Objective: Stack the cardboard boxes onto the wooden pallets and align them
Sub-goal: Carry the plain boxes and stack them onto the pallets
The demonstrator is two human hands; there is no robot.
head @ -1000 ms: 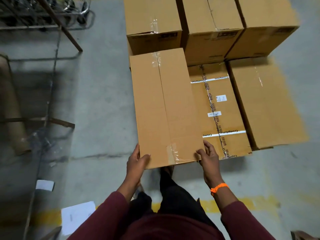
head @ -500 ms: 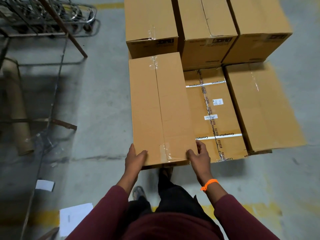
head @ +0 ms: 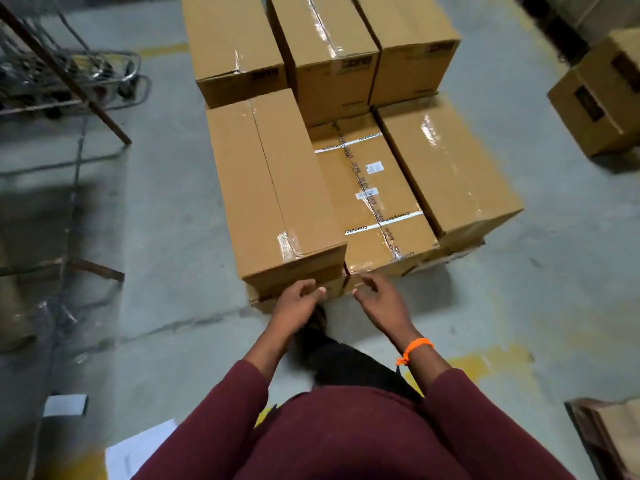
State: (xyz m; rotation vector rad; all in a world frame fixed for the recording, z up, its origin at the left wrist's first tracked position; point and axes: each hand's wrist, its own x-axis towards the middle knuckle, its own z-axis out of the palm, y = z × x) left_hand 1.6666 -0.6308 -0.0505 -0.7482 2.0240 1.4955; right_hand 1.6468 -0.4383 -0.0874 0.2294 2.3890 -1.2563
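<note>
Cardboard boxes: matt brown corrugated card, seams sealed with glossy clear tape. Middle box: white printed tape, paper labels. Floor: rough grey concrete, worn yellow paint. Sleeve: matt maroon cloth.

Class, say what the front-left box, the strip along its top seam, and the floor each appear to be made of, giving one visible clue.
Front-left box: brown cardboard, matt, with folded flap edges. Seam strip: probably clear plastic tape, glossy and wrinkled where light catches it. Floor: likely grey concrete, dull, with a crack line.
</note>
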